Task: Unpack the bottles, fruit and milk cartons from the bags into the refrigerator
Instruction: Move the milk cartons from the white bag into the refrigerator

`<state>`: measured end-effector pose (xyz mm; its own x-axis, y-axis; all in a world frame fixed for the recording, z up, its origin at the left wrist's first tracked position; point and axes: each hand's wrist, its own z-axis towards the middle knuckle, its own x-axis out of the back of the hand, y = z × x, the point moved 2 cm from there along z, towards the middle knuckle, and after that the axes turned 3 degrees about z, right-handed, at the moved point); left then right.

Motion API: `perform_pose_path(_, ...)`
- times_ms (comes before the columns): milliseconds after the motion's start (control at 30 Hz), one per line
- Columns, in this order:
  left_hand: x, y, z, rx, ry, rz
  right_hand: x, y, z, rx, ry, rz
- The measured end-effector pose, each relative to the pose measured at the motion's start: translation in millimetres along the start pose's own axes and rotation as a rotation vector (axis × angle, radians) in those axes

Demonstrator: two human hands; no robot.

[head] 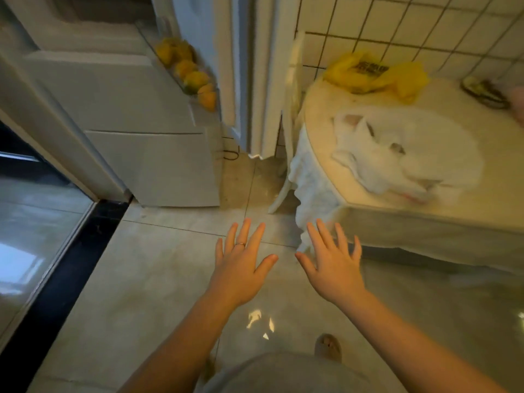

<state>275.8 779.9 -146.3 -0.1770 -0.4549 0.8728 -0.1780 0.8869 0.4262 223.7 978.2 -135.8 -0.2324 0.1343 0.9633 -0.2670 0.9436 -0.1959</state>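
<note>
A pale tiled floor fills the lower half of the view, glossy and catching light, with a dark strip running along its left edge. At the upper left stands the white refrigerator, its drawers shut and its door swung open toward the middle of the room. Behind, at the upper right, is a wall of white square tiles. Below that wall a rounded tabletop under a pale cloth reaches in from the right, and a white chair stands between it and the refrigerator door.

On the tabletop a crumpled white bag lies near the middle, blurred, so what it holds cannot be told. A yellow bag with dark print lies flattened at the far edge by the wall. A row of yellow-orange fruit sits in a clear rack inside the open refrigerator, between the drawers and the door.

Both hands are held out low over the floor, palms down, fingers straight and spread, holding nothing. The left hand wears a thin ring; the right hand is just beside the hanging edge of the tablecloth. The fruit is well apart from the left hand, up and to its left; both bags lie beyond and to the right of the right hand. A slippered foot shows near the bottom edge
</note>
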Motion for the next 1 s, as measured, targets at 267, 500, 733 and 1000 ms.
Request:
perform_pose_path(267, -74.0, 206.2, 68.5, -0.035, -0.034, -0.01, 51.4, 230.0, 12.1, -0.05, -0.005, 0.069)
perform_pose_path(500, -103.2, 326.7, 116.4, -0.087, 0.005, -0.052, 105.5, 356.0, 40.0, 0.057, 0.044, 0.192)
perform_pose_path(733, -90.7, 358.0, 182.4, -0.058, 0.244, -0.189, 182.8, 401.5, 113.8, 0.212, 0.467, 0.363)
perform_pose_path(1000, -86.4, 383.0, 269.1, 0.046, 0.027, -0.416, 207.3, 378.6, 278.2, 0.466, -0.077, -0.256)
